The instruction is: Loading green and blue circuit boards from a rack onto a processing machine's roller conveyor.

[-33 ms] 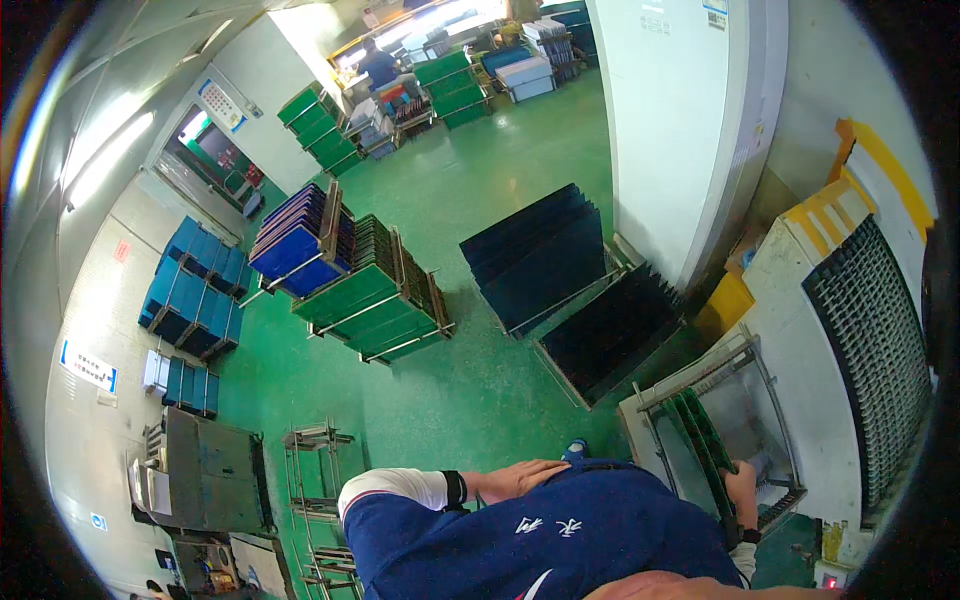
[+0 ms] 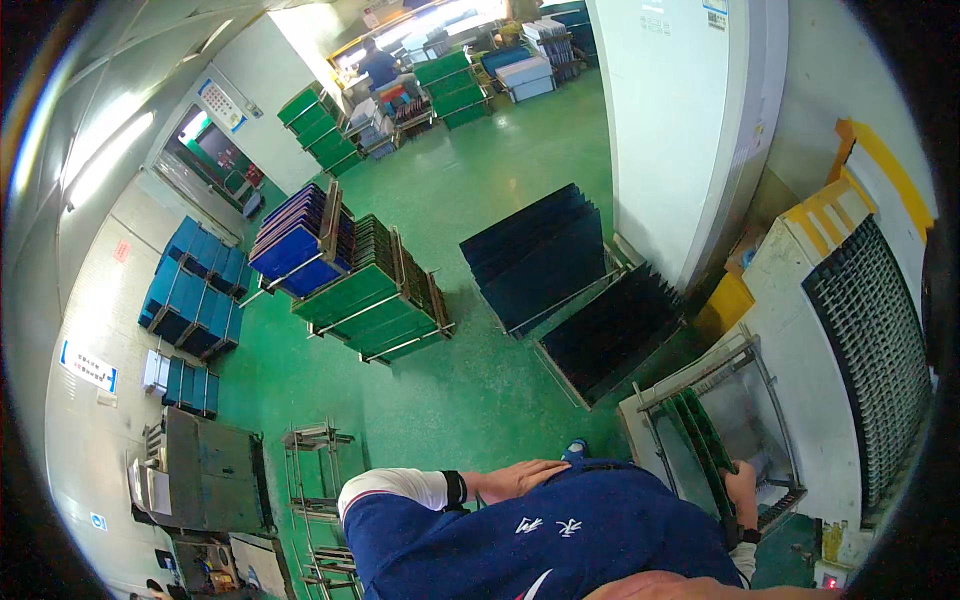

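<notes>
My left hand (image 2: 522, 478) lies flat against the front of my dark blue shirt at the waist, fingers stretched out, holding nothing. Down at the right, my right hand (image 2: 740, 484) is closed on the edge of a green panel; some of its fingers are hidden. That green panel (image 2: 712, 462) stands upright and slightly tilted beside similar green panels (image 2: 690, 410) in a metal rack (image 2: 652, 425). Slotted bars run along the rack, and part of it to the right of the panels shows no panels.
Racks of dark panels (image 2: 540, 265) stand ahead on the green floor, with green panels (image 2: 365, 305) and blue panels (image 2: 290, 235) further left. A bare metal rack (image 2: 318, 500) is near my left. A machine with a mesh belt (image 2: 875, 370) stands at right, beside a white column (image 2: 670, 130).
</notes>
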Tool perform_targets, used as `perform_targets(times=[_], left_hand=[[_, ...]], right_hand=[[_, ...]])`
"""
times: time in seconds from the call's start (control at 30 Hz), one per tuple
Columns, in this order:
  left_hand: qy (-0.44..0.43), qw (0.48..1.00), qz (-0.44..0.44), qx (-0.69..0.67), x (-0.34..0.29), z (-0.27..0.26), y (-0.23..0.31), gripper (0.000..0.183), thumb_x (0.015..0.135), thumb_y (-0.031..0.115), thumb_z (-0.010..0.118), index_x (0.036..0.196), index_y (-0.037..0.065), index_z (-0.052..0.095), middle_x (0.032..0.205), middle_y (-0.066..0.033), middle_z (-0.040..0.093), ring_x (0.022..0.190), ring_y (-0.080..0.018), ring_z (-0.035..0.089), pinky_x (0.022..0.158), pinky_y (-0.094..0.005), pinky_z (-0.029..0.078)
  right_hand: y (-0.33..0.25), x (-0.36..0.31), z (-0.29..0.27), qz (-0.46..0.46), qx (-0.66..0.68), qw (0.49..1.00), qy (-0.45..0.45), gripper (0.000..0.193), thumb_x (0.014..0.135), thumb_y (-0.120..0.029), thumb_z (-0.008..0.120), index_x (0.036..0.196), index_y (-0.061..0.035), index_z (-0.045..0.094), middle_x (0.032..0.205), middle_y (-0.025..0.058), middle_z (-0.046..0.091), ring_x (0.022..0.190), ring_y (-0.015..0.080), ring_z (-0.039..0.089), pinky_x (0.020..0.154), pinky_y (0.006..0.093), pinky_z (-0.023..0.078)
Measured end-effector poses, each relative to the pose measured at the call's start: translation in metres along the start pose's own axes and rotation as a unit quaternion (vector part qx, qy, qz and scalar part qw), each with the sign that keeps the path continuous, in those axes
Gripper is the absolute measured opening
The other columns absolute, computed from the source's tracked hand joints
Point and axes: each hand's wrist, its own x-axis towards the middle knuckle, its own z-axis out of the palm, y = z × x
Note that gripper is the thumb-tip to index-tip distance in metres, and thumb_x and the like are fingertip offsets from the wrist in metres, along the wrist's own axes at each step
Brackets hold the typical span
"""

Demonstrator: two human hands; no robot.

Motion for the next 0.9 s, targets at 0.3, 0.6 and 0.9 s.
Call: perform_targets(times=[0.3,0.6,0.9], left_hand=[[-0.012,1.0,-0.017,-0.007,-0.003,0.006,-0.005,0.068,0.095,0.028,0.05,0.15,0.004,0.017,0.15,-0.021,0.026,0.137,-0.0371,0.033,0.112,-0.0435,0.031],[0.0,1.0,-0.011,-0.021,-0.003,0.005,0.0,0.08,0.09,0.034,0.059,0.15,0.005,0.016,0.15,-0.0223,0.027,0.136,-0.0373,0.033,0.112,-0.044,0.031],[0.003,1.0,-0.01,0.004,-0.012,0.01,-0.005,0.075,0.092,0.033,0.055,0.15,0.004,0.017,0.149,-0.0216,0.029,0.136,-0.0369,0.035,0.111,-0.0436,0.031]], right_hand=[[0.013,0.003,0.009,-0.002,0.008,1.0,0.012,0.032,0.073,-0.014,0.076,0.098,0.0056,0.068,0.087,0.022,0.069,0.082,0.0338,0.067,0.075,0.0402,0.05],[0.017,0.003,0.013,0.008,0.026,1.0,-0.001,0.032,0.074,-0.014,0.073,0.098,0.0059,0.068,0.087,0.0212,0.07,0.081,0.0315,0.068,0.075,0.0391,0.05],[0.036,0.008,0.029,-0.015,0.0,1.0,0.02,0.032,0.073,-0.015,0.073,0.096,0.0054,0.067,0.083,0.0232,0.067,0.078,0.0327,0.066,0.072,0.0416,0.049]])
